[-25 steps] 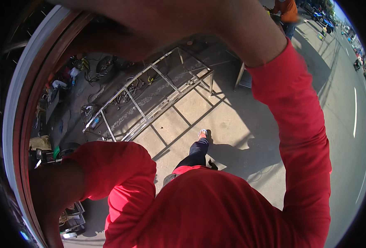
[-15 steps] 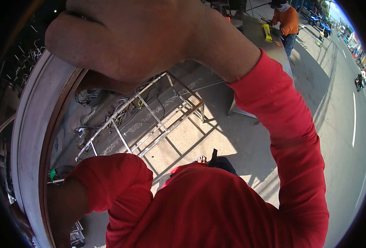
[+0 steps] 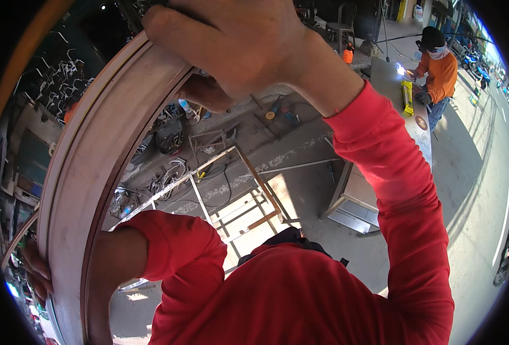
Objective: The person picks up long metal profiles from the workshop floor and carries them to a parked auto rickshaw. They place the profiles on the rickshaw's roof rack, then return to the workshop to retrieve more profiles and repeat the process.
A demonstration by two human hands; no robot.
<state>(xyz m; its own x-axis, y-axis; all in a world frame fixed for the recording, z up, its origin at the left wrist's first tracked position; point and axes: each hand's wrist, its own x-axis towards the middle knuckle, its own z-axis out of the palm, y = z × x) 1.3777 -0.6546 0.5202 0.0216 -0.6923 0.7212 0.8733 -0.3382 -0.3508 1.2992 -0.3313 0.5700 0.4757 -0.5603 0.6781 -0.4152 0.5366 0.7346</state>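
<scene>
A long, broad grey-brown bar (image 3: pixel 119 95), with grooves along its outer edge, rises on the left; its curve comes at least partly from the lens. Whether it is metal or wood I cannot tell. At its upper end, my right hand (image 3: pixel 237 43) closes over it, thumb to one side and fingers to the other. Lower down, my left hand (image 3: pixel 37 273) wraps round it, fingertips showing on the outer edge while the forearm passes behind the inner edge. Below my arms, a rectangular welded metal frame (image 3: pixel 198 195) with crossbars stands on the pavement.
A metal-topped table (image 3: pixel 388 77) stands to the right, bearing a yellow package (image 3: pixel 407 98). Beside it a co-worker in orange (image 3: pixel 441 72) works at a bright spark. Cables (image 3: pixel 162 184) and a dark bucket (image 3: pixel 170 137) lie beyond the frame. A road (image 3: pixel 490 190) runs along the right.
My view has shifted, so the bar's upper end and my right hand appear farther right. A bright spark now shows at the co-worker's hands. Both my hands keep their hold.
</scene>
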